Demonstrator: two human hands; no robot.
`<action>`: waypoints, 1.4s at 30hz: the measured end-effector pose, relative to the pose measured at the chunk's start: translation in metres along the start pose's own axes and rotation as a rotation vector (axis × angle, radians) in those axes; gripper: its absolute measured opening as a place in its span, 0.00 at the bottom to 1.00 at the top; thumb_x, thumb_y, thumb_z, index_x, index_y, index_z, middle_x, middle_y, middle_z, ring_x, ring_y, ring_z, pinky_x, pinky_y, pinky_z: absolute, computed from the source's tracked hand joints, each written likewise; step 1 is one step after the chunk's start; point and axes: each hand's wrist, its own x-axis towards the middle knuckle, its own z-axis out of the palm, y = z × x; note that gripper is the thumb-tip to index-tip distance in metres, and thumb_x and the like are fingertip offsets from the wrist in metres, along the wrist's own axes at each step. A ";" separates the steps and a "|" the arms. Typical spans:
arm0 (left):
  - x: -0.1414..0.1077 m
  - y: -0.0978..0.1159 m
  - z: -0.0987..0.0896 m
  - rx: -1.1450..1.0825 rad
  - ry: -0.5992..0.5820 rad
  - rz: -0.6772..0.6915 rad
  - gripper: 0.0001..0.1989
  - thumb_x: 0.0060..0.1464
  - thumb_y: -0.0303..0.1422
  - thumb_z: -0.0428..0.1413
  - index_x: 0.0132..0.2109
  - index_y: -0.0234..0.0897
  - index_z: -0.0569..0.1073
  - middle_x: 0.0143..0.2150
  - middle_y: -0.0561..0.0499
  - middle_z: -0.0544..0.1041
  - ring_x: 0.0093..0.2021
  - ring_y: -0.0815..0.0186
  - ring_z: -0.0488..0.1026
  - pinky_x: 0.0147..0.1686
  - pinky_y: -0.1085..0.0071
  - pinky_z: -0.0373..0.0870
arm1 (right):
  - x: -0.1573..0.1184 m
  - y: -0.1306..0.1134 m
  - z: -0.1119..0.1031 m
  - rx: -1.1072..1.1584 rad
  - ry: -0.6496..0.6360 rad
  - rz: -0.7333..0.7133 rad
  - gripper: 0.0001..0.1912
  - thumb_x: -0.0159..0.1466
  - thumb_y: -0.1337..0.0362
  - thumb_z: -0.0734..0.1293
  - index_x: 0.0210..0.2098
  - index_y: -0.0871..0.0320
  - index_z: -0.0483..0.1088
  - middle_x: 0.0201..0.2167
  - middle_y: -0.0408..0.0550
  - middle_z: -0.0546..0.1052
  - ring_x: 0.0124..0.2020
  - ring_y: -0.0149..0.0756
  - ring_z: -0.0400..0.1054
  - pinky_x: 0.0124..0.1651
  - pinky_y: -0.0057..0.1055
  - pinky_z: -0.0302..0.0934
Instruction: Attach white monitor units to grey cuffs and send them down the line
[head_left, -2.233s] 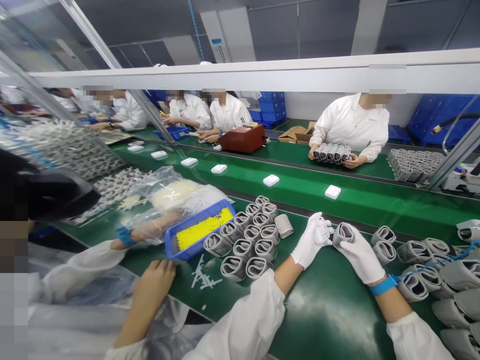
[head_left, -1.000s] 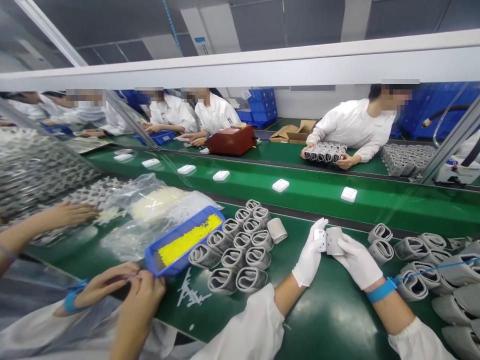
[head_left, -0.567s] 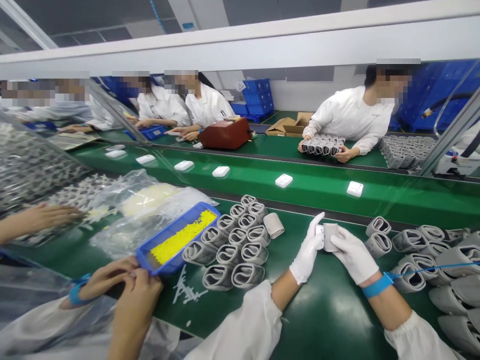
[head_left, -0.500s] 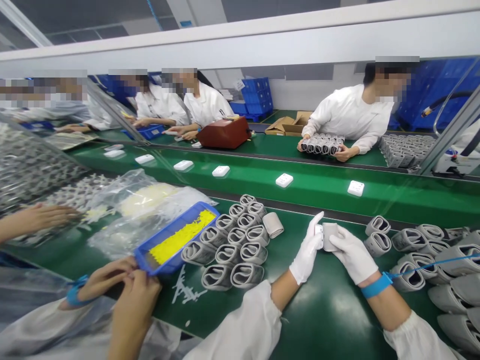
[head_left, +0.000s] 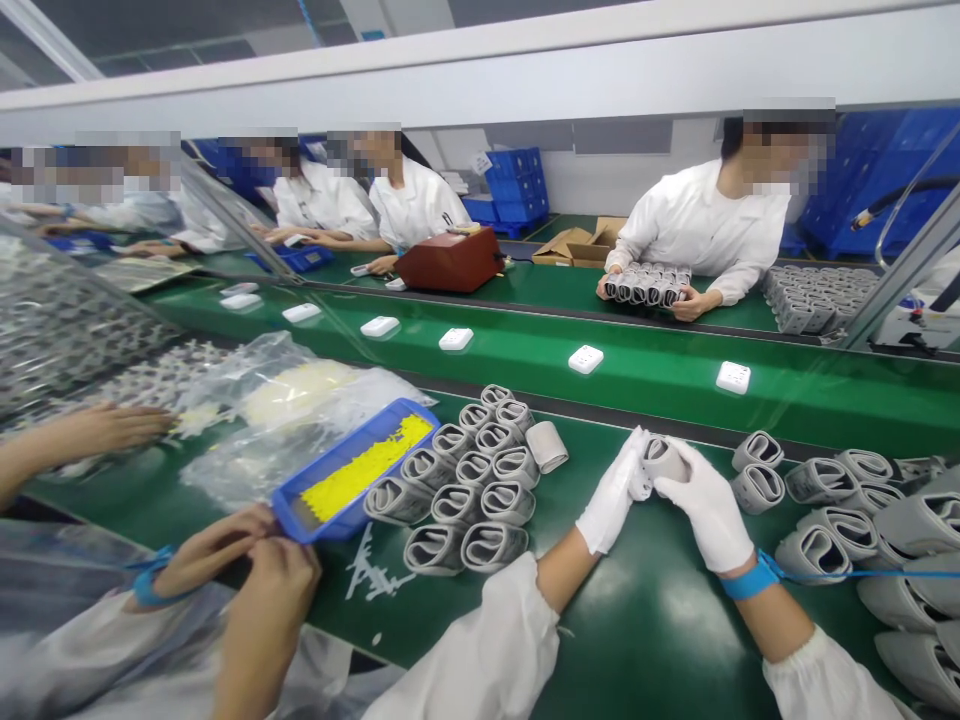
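Both my hands wear white gloves and meet above the green worktop, near its far edge. My right hand [head_left: 709, 500] is closed round a grey rolled band [head_left: 663, 457], its coiled open end now facing up. Against the band's left side, my left hand [head_left: 611, 495] is closed on a small white block [head_left: 643, 484], mostly hidden by the fingers. Whether block and band are joined, I cannot tell. A blue wrist strap [head_left: 752, 577] with a cord circles my right wrist.
Similar grey rolls [head_left: 456, 503] stand grouped to the left; more grey rolls [head_left: 821, 553] stand at right. A blue tray [head_left: 352, 452] holds yellow pieces. A co-worker's hands [head_left: 262, 560] are beside it. White square units [head_left: 586, 359] lie on the green conveyor [head_left: 517, 345] beyond.
The grey rolled band has tipped so its coiled end shows. My left fingers have closed in toward it. The white units on the conveyor have shifted right.
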 end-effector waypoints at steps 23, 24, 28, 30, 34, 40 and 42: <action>-0.088 0.099 -0.042 0.225 -0.036 0.012 0.19 0.69 0.41 0.60 0.60 0.35 0.75 0.60 0.43 0.76 0.55 0.54 0.77 0.55 0.54 0.80 | -0.001 -0.028 -0.038 -0.312 -0.475 -0.243 0.24 0.65 0.59 0.76 0.60 0.42 0.80 0.71 0.46 0.71 0.80 0.57 0.46 0.80 0.57 0.41; -0.103 0.118 -0.051 0.230 -0.037 0.036 0.19 0.70 0.42 0.60 0.60 0.34 0.76 0.59 0.43 0.77 0.55 0.54 0.78 0.55 0.55 0.80 | -0.002 -0.029 -0.037 -0.309 -0.484 -0.238 0.24 0.65 0.59 0.76 0.61 0.42 0.80 0.72 0.45 0.70 0.81 0.57 0.45 0.81 0.57 0.40; -0.169 0.204 -0.105 0.256 -0.043 0.167 0.19 0.73 0.44 0.51 0.42 0.41 0.83 0.43 0.48 0.86 0.49 0.54 0.83 0.47 0.59 0.81 | -0.003 -0.031 -0.037 -0.216 -0.424 -0.205 0.30 0.64 0.57 0.77 0.65 0.42 0.76 0.74 0.44 0.68 0.80 0.57 0.48 0.81 0.56 0.37; -0.195 0.237 -0.134 0.289 -0.069 0.334 0.09 0.69 0.41 0.59 0.40 0.55 0.84 0.35 0.59 0.85 0.46 0.57 0.85 0.42 0.65 0.83 | -0.003 -0.030 -0.037 -0.089 -0.349 -0.167 0.28 0.67 0.53 0.75 0.66 0.44 0.75 0.72 0.46 0.71 0.77 0.56 0.55 0.81 0.55 0.42; -0.186 0.231 -0.135 0.465 -0.153 0.316 0.09 0.65 0.48 0.59 0.47 0.61 0.84 0.40 0.61 0.87 0.56 0.53 0.82 0.50 0.60 0.83 | -0.006 -0.032 -0.036 0.084 -0.286 -0.102 0.23 0.73 0.48 0.69 0.62 0.49 0.78 0.68 0.48 0.76 0.71 0.53 0.66 0.76 0.51 0.57; -0.041 0.075 -0.009 0.643 -0.297 0.010 0.26 0.56 0.49 0.69 0.52 0.32 0.84 0.51 0.38 0.85 0.59 0.43 0.78 0.62 0.52 0.72 | -0.015 -0.050 -0.040 -0.144 -0.343 -0.145 0.24 0.74 0.47 0.66 0.62 0.51 0.78 0.68 0.49 0.76 0.70 0.50 0.68 0.77 0.51 0.56; -0.012 0.043 0.012 0.657 -0.316 -0.011 0.28 0.54 0.47 0.71 0.52 0.28 0.83 0.53 0.34 0.83 0.58 0.43 0.78 0.63 0.52 0.70 | -0.016 -0.054 -0.043 -0.222 -0.345 -0.161 0.25 0.75 0.47 0.65 0.62 0.52 0.78 0.67 0.50 0.76 0.70 0.50 0.69 0.78 0.51 0.55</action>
